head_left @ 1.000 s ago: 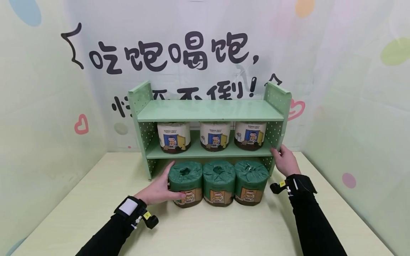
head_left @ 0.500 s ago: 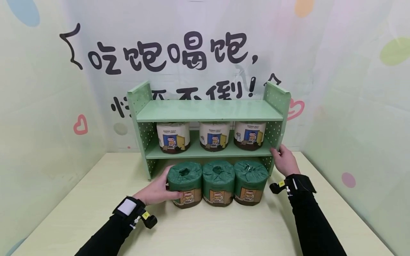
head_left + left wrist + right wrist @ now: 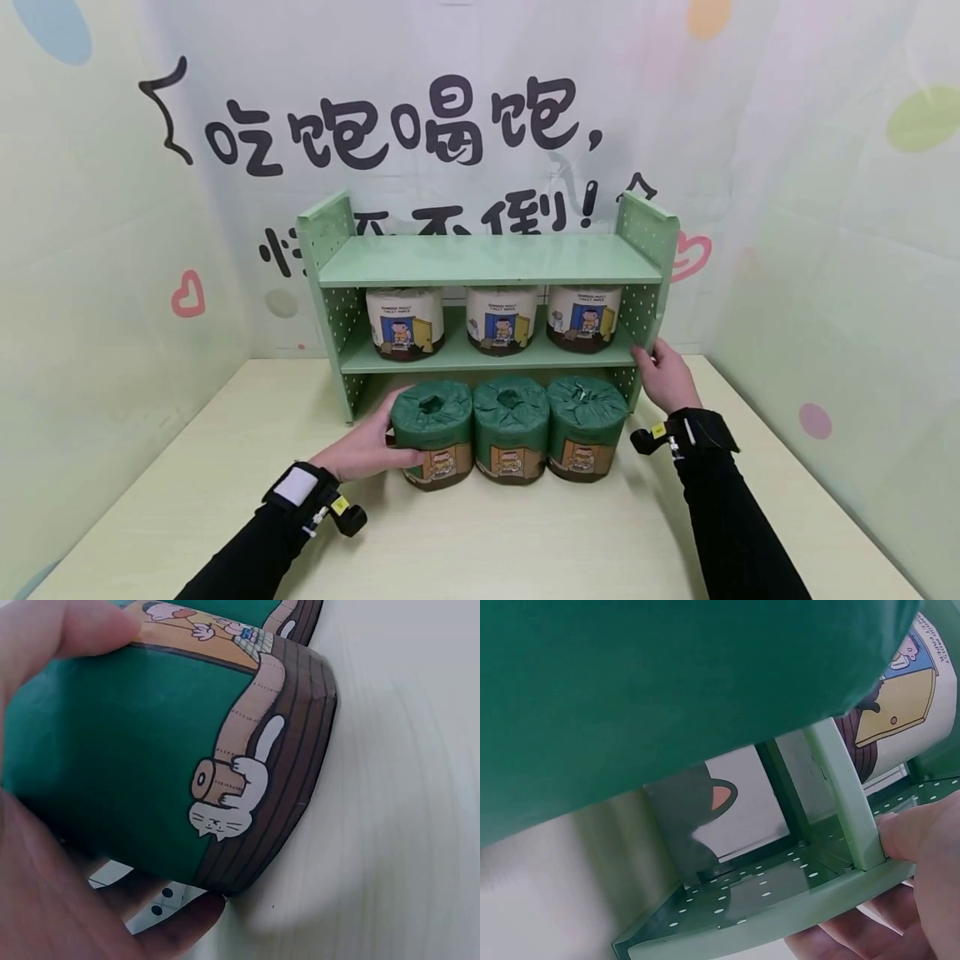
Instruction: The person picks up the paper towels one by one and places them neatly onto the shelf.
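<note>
Green rolls (image 3: 512, 429) stand in a row on the table (image 3: 480, 546) in front of the shelf (image 3: 491, 260), the left hand (image 3: 367, 442) half-closed round the leftmost roll (image 3: 438, 427), seemingly to align it, while the right hand (image 3: 669, 379) grips the shelf's right side, probably to steady it.

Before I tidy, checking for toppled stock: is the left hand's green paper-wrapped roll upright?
Upright: the green paper-wrapped roll has its holed top facing up.

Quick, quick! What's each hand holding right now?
Left hand: holding the leftmost green roll.
Right hand: gripping the green shelf by its right side.
</note>
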{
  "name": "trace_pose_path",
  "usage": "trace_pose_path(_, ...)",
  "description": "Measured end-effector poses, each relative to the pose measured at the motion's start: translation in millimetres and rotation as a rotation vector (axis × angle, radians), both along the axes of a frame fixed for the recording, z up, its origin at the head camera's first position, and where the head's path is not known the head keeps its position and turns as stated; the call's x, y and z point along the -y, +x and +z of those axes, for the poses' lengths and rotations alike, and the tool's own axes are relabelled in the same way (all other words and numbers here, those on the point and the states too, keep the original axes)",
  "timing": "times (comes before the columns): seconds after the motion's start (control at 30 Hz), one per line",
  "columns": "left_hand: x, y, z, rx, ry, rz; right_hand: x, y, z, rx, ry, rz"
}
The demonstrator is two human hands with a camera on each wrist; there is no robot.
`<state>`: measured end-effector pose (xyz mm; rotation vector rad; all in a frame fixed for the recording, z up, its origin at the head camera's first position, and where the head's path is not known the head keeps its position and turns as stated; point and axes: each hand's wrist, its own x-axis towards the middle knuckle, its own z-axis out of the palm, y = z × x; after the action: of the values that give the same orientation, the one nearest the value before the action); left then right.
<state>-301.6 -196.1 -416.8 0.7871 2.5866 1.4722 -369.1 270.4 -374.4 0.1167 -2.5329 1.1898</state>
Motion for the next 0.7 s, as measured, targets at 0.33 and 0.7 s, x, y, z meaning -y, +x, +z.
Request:
trace_pose_path(0.33,2.5,1.3,3.4,-0.004,-0.047,0.033,-1.1,1.2,0.3,0.010,-0.005,0.003)
trace_pose_path(0.7,9.0,10.8,28.4,0.028,-0.018,0.027,-0.8,1.3,-0.1,0.008,-0.004,0.003)
